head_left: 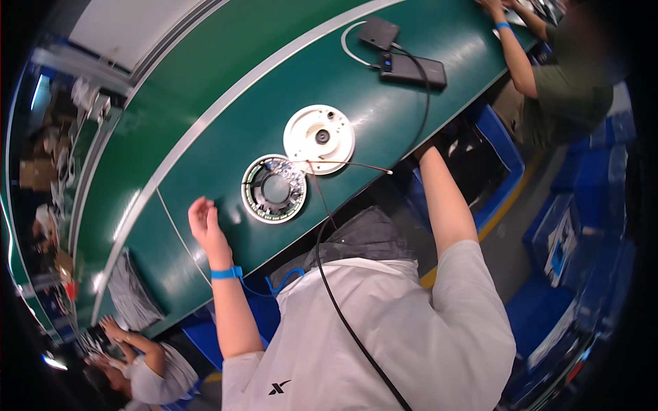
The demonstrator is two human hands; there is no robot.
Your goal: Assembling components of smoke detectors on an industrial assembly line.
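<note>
My left hand [204,222] hovers over the green table at the left, its fingers loosely bent and the thumb apart, with nothing in it. A blue wrist strap with a coiled cord circles that wrist. To its right lies a ring-shaped part [245,196] with a white rim, a circuit board and a dark inner ring. Touching it is a round white housing [298,137] with a dark centre hole. Thin wires run from between these two parts past the table edge. My right arm [445,198] reaches down into a blue bin beside the table; my right hand's fingers are hidden there.
A black power bank [425,71] and a dark grey box [378,33], linked by cables, lie farther back on the table. A black cable hangs down across my shirt. Grey cloth [133,294] lies at the left. Other people work at both ends. Blue bins [504,154] stand at right.
</note>
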